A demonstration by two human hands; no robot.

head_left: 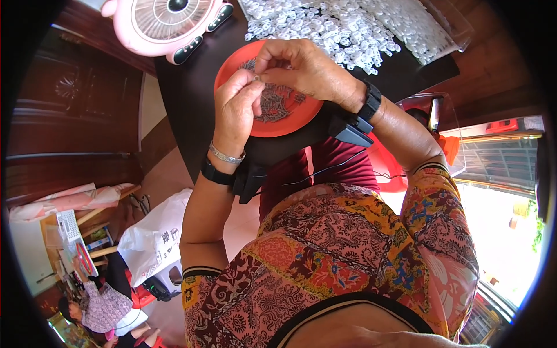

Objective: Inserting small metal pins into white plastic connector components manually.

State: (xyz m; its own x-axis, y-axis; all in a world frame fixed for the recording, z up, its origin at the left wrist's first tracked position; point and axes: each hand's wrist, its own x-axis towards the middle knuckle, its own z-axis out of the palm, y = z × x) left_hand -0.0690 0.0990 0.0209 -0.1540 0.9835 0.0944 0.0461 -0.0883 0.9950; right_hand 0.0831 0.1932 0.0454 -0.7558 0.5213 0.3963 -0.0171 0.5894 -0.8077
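Over a round red-orange plate (284,129), my left hand (233,110) and my right hand (310,69) meet with their fingertips pinched together. Something tiny seems to sit between the fingertips, too small to name. Beneath the hands, the plate holds a heap of small grey metal pins, perhaps nails or screws (271,109). Part of that heap is hidden by my fingers. Just beyond my right hand spreads a pile of small white plastic clips (342,32) on the dark table (191,116). Each wrist wears a black strap.
A pink fan (171,26) stands at the table's far left. At the far right, a clear tub (426,43) is tipped with more white clips. A clear box (452,127) sits right of the table. Lower left are a white bag (154,238) and another person (104,304).
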